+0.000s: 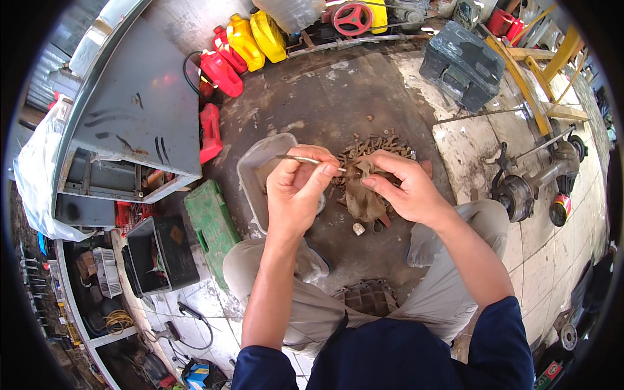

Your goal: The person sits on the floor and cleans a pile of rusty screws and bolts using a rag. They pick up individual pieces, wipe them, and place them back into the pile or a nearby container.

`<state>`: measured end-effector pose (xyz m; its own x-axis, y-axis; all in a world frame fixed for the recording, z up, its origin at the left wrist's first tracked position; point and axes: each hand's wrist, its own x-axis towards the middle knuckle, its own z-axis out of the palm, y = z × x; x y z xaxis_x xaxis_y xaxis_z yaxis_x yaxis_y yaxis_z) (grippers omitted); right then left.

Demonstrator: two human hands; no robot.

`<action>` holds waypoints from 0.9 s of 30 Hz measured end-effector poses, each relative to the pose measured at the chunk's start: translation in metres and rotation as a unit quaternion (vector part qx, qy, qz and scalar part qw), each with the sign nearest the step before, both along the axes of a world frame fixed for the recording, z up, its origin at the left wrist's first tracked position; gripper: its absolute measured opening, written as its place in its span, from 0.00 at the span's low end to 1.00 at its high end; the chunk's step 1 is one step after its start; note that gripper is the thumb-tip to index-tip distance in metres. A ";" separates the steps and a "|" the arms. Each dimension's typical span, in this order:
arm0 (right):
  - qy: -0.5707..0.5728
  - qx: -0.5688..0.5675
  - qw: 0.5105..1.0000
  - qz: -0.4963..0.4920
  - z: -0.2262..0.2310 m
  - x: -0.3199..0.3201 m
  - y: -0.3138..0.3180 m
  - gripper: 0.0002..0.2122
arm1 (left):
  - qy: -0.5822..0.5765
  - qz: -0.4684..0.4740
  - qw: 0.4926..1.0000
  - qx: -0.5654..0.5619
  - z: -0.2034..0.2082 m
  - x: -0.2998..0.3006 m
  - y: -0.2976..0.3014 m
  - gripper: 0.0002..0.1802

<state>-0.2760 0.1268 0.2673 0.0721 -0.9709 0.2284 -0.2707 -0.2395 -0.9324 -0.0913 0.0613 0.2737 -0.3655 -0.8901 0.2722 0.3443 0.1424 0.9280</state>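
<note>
Pinched between the fingers of my left hand [292, 195] is a thin metal rod [312, 160], its light tip pointing right; I cannot make out its exact kind. My right hand [413, 192], close beside that tip, grips a dirty brown rag [364, 200] that hangs down from the fingers. Whether the rag touches the rod is hard to tell. Under and behind the hands lies a heap of rusty bolts [383, 144] on the stained floor. A grey plastic tub [246, 172] stands just left of the heap, partly hidden by my left hand.
Left are a green case [213, 224], a black bin [187, 257] and a grey metal cabinet [149, 97]. Red and yellow jugs [246, 42] line the back. A dark toolbox [463, 65] and an axle-like part [536, 179] sit right. A ribbed metal part [367, 297] lies between my legs.
</note>
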 end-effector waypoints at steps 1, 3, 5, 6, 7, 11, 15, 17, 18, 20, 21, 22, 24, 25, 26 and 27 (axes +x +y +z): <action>-0.005 -0.006 1.000 -0.001 0.002 0.001 0.000 0.11 | -0.005 -0.003 1.000 -0.005 0.003 0.000 0.001 0.04; -0.015 -0.018 1.000 -0.001 0.005 0.002 0.001 0.11 | -0.017 -0.007 0.999 -0.026 0.004 0.002 0.002 0.04; -0.009 -0.028 1.000 0.003 0.004 0.002 0.001 0.12 | -0.031 -0.010 0.998 -0.055 0.003 0.003 0.002 0.06; -0.006 -0.032 0.999 0.004 0.004 0.002 0.001 0.12 | -0.056 -0.003 0.996 -0.074 0.001 0.002 0.003 0.06; -0.005 -0.029 1.000 0.004 0.003 0.003 0.001 0.12 | -0.081 0.003 0.992 -0.094 -0.004 0.000 0.004 0.06; 0.008 -0.065 0.998 -0.024 -0.006 0.008 0.000 0.13 | -0.156 0.031 0.977 -0.145 -0.009 -0.002 0.002 0.06; 0.026 -0.086 0.996 -0.007 0.000 0.007 0.001 0.13 | -0.157 0.048 0.982 -0.096 -0.009 -0.008 0.009 0.07; 0.034 -0.057 0.998 -0.021 0.004 0.009 0.002 0.12 | -0.162 0.062 0.981 -0.082 -0.008 -0.009 0.010 0.07; 0.039 -0.043 0.998 -0.030 0.005 0.010 0.002 0.12 | -0.164 0.067 0.981 -0.076 -0.008 -0.010 0.010 0.07; 0.039 -0.029 0.998 -0.030 0.000 0.013 0.002 0.10 | -0.159 0.072 0.981 -0.081 -0.010 -0.013 0.011 0.08; 0.040 -0.022 0.999 -0.030 -0.002 0.013 0.001 0.09 | -0.156 0.074 0.982 -0.082 -0.010 -0.014 0.012 0.09; 0.022 -0.005 1.000 -0.018 -0.002 0.013 0.001 0.09 | -0.154 0.078 0.981 -0.089 -0.011 -0.014 0.011 0.09; -0.013 0.029 0.999 0.005 0.000 0.012 0.000 0.09 | -0.151 0.084 0.980 -0.102 -0.010 -0.012 0.009 0.09; -0.037 0.052 0.998 0.017 0.002 0.012 0.000 0.09 | -0.152 0.083 0.980 -0.101 -0.010 -0.011 0.008 0.09; -0.060 0.075 0.995 0.030 0.005 0.011 0.000 0.09 | -0.153 0.082 0.980 -0.100 -0.010 -0.011 0.007 0.10; -0.085 0.099 0.991 0.043 0.007 0.010 -0.001 0.09 | -0.155 0.083 0.979 -0.099 -0.010 -0.009 0.006 0.10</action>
